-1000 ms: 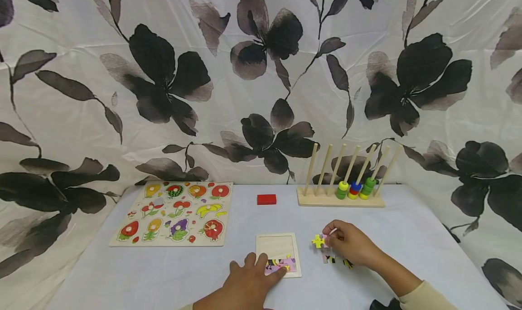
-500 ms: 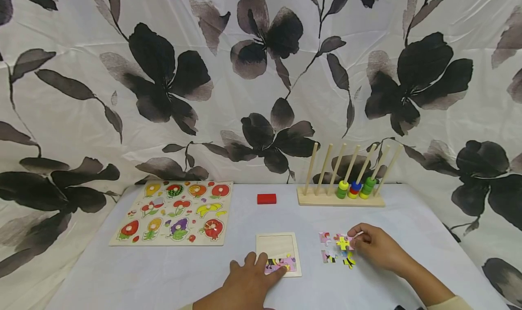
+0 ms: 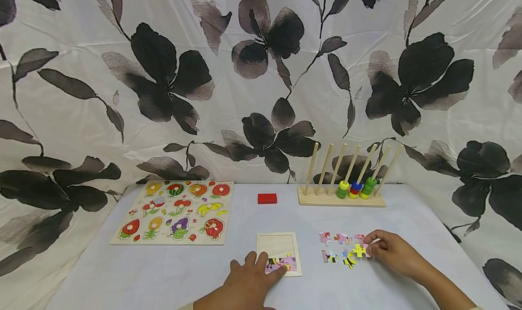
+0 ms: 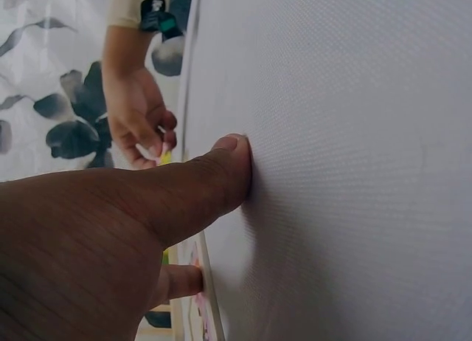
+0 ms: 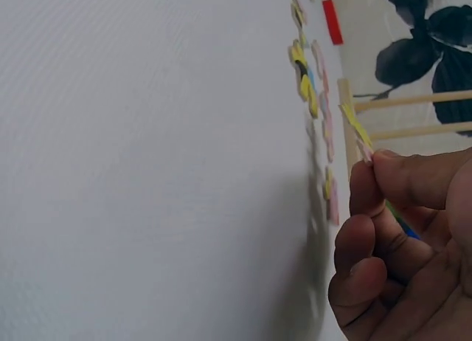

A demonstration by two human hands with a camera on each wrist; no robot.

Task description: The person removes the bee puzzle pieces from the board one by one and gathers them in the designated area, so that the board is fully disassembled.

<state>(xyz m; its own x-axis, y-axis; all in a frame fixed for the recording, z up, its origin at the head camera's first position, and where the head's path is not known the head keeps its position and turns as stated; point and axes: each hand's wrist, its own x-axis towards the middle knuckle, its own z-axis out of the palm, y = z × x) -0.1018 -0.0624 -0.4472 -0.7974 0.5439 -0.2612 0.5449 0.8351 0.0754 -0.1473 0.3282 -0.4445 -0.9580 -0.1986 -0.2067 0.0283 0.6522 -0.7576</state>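
My right hand (image 3: 391, 253) pinches a yellow and pink jigsaw piece (image 3: 360, 250) between thumb and index finger. The right wrist view shows the jigsaw piece (image 5: 357, 125) raised off the table at the fingertips. Loose jigsaw pieces lie in two rows beside it, among them a black and yellow one (image 3: 348, 259) and a pink one (image 3: 325, 238). My left hand (image 3: 248, 280) rests with spread fingers on the lower left of a wooden puzzle tray (image 3: 277, 243). Joined pink, black and yellow pieces (image 3: 288, 263) fill the tray's lower part, partly hidden by the thumb and fingers.
A fruit puzzle board (image 3: 171, 212) lies at the back left. Behind the tray sits a red block (image 3: 267, 198). At the back right stands a wooden peg stand (image 3: 340, 201) with coloured rings on several pegs. White cloth covers the table, and a flowered curtain hangs behind.
My right hand has moved right with the yellow jigsaw piece, passing over the loose pieces and uncovering those it hid. The left hand has stayed on the tray.
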